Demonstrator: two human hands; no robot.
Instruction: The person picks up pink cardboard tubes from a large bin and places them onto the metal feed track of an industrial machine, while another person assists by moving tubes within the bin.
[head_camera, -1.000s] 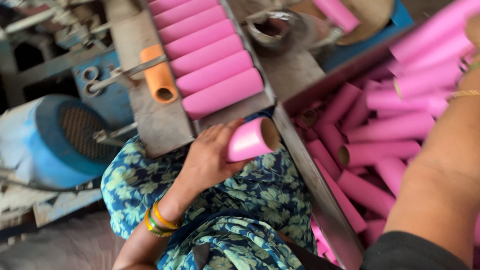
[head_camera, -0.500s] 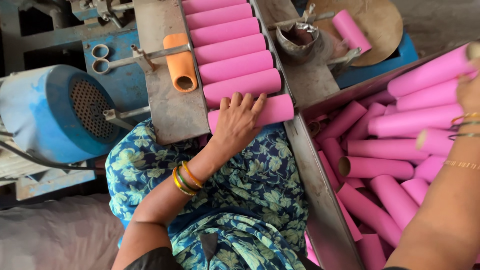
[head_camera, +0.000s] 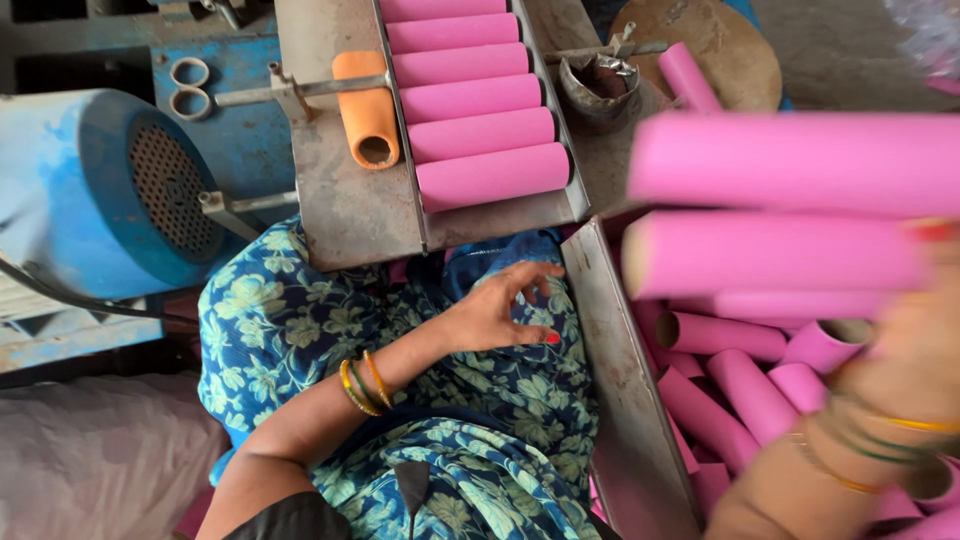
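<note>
My left hand (head_camera: 500, 312) hovers over my lap with fingers spread and nothing in it, just below the metal chute's lower edge. On the chute (head_camera: 350, 210) several pink tubes (head_camera: 492, 176) lie side by side in a row. My right hand (head_camera: 905, 365) is close to the camera and blurred. It lifts a bunch of pink tubes (head_camera: 790, 210) above the metal bin (head_camera: 625, 400), which holds many loose pink tubes (head_camera: 730, 390).
An orange tube (head_camera: 367, 120) rests on the metal plate left of the row. A blue motor (head_camera: 110, 190) stands at the left. Behind it, scissors (head_camera: 188, 85) lie on a blue surface. A small metal cup (head_camera: 598, 85) sits beyond the chute.
My left hand set a pink tube at the row's lower end, then pulled back to my lap empty. My right hand rose toward the camera with a bunch of tubes.
</note>
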